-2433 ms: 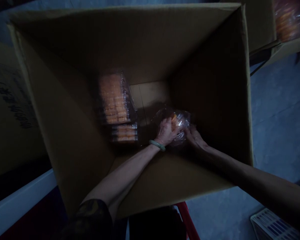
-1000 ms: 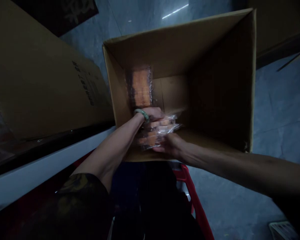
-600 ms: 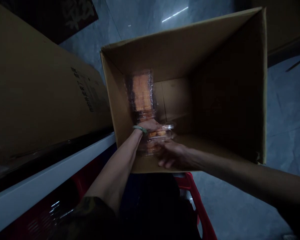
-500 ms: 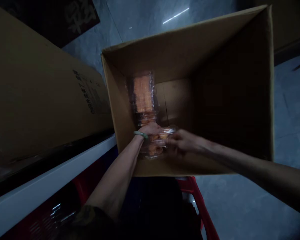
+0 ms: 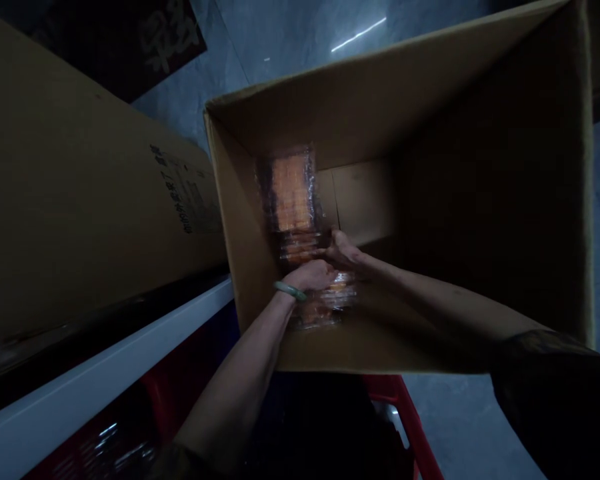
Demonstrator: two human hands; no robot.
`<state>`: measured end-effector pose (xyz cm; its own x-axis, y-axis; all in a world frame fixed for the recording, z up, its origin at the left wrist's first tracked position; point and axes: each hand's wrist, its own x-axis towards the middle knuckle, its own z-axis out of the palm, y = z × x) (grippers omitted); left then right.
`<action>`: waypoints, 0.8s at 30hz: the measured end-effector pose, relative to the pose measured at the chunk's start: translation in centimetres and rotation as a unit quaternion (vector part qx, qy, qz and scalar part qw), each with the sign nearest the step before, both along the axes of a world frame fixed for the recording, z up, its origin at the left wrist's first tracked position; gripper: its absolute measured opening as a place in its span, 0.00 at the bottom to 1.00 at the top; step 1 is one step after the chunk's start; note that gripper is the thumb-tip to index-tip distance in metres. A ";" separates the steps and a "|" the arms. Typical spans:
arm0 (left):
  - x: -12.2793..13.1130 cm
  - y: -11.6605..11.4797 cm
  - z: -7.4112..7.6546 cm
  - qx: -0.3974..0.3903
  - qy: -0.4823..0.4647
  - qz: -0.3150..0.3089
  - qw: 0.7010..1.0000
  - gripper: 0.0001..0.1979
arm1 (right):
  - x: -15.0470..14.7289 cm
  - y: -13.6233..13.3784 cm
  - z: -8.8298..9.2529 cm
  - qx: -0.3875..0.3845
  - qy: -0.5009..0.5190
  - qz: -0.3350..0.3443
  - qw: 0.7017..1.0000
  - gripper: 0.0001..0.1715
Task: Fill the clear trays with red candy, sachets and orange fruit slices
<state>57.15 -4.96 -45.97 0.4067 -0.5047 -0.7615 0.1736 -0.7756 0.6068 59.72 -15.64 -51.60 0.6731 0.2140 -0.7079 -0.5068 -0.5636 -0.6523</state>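
Both my arms reach down into a large open cardboard box [image 5: 360, 87]. My left hand [image 5: 313, 275], with a green bangle on its wrist, is closed over a clear plastic pack of orange pieces [image 5: 330, 303] at the box's near left side. My right hand [image 5: 343, 250] rests on the far end of that same pack, fingers curled against it. Just beyond the hands, a stack of similar clear packs [image 5: 293, 197] stands against the left wall of the box. The light is dim and the pack under my hands is partly hidden.
A second big cardboard box with printed text [image 5: 95, 200] lies to the left. Below it runs a white edge [image 5: 105, 380], with red crate parts [image 5: 405, 427] near my body. Grey floor [image 5: 475, 427] shows to the right and beyond.
The pack has gone from the box's middle to the near left, beside the stack. My right hand moved from the pack's near side over to its far end. The view drew closer.
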 end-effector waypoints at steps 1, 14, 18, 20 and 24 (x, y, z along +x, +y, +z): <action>-0.1 -0.1 0.0 0.004 -0.003 -0.002 1.000 0.17 | -0.1 -0.2 0.3 -0.012 -0.007 0.011 1.000 0.22; -0.6 -0.5 0.3 0.058 -0.017 -0.017 0.998 0.21 | 1.3 1.3 0.7 -0.136 -0.233 0.424 0.865 0.27; -0.8 -0.3 0.1 0.060 -0.023 -0.027 0.998 0.19 | 1.4 2.7 -0.1 -0.145 -0.220 0.432 0.862 0.23; -1.0 -0.3 0.0 0.056 -0.028 -0.029 0.998 0.19 | 1.3 3.1 -0.5 -0.141 -0.212 0.442 0.860 0.23; -1.0 -0.5 -0.2 0.048 -0.026 -0.030 0.998 0.21 | 1.5 3.4 -1.5 -0.120 -0.208 0.465 0.852 0.25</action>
